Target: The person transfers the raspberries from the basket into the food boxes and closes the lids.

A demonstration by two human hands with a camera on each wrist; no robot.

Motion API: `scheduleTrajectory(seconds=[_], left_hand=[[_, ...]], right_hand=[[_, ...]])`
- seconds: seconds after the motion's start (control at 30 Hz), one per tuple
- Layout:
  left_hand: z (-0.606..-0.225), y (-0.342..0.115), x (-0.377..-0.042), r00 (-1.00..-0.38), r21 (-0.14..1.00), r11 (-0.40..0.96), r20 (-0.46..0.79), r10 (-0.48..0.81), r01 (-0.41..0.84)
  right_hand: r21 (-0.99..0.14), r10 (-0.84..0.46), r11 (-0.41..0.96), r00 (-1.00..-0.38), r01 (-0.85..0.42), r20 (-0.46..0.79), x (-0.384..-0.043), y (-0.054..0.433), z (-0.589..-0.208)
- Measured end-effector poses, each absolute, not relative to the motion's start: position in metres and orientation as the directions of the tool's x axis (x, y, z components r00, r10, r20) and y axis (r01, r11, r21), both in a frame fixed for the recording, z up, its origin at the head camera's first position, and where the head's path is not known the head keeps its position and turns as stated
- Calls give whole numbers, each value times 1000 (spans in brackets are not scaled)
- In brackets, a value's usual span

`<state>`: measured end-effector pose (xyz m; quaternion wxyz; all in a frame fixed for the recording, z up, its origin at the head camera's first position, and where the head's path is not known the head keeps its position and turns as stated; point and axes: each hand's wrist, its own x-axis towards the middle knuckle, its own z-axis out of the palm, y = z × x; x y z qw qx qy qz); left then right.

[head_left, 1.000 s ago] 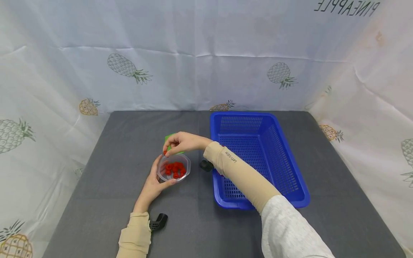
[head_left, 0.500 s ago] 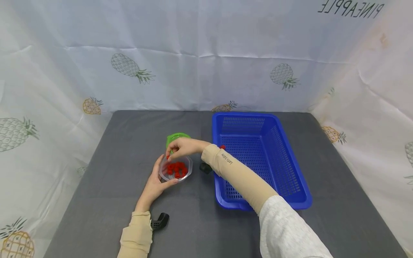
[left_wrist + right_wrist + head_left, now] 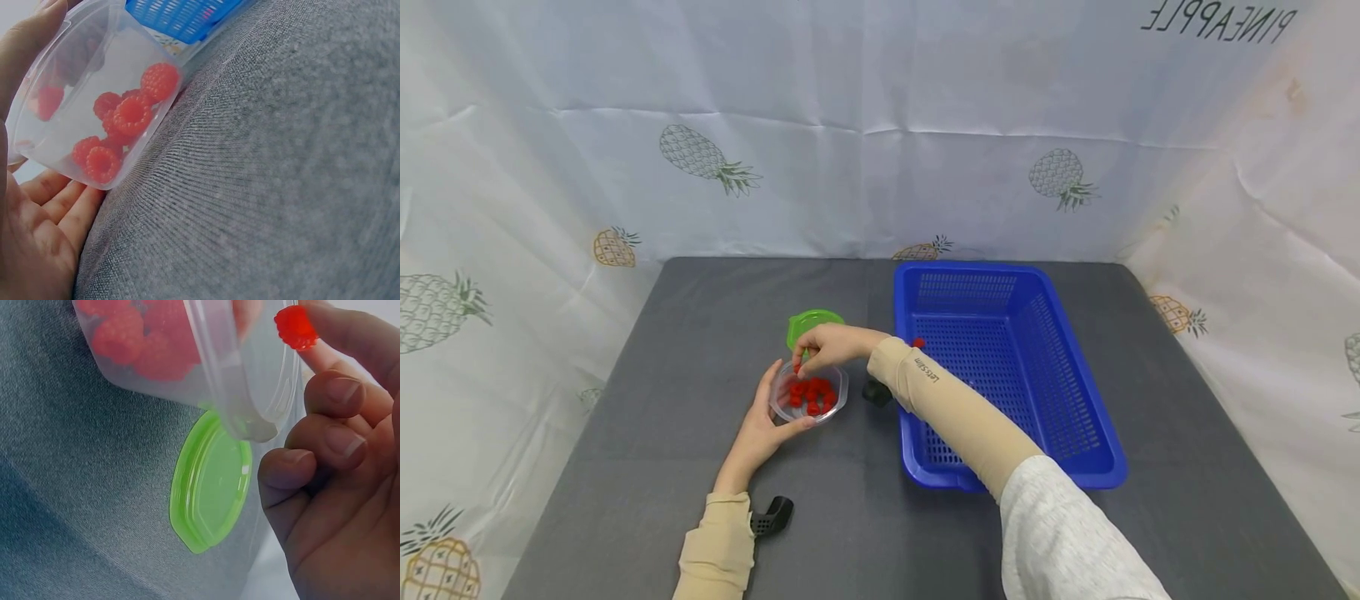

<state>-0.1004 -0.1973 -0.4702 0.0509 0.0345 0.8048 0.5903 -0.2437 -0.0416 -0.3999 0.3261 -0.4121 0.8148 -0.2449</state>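
The grey table (image 3: 880,542) bears a clear tub (image 3: 128,47) at the left hand (image 3: 762,427), a green lid (image 3: 219,481) beyond the right hand (image 3: 830,343), a blue basket (image 3: 1054,367) farther right.

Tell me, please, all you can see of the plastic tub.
The plastic tub looks clear, with a lipped rim and many-sided outline. Its uncovered mouth faces up; several raspberries lie at its bottom. It seems to rest on the grey tabletop, left of the blue basket, a green lid beyond it. The left hand grips its side; the right hand holds another raspberry at its mouth.

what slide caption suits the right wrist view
Raspberry pinched in the right grip by the tub, green lid nearby.
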Motion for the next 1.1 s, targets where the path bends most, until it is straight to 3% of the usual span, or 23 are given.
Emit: scheduleTrajectory(seconds=[0.83,1.1], left_hand=[[-455,-192,-95,-993,939,345,-59,106,-19],[-486,-200,-104,-994,947,320,-43,102,-9]], right_hand=[[-679,-825,549,-448,-487,-346,-238,-41,-395],[-687,-834,533,-445,-494,-327,-235,-40,-386]])
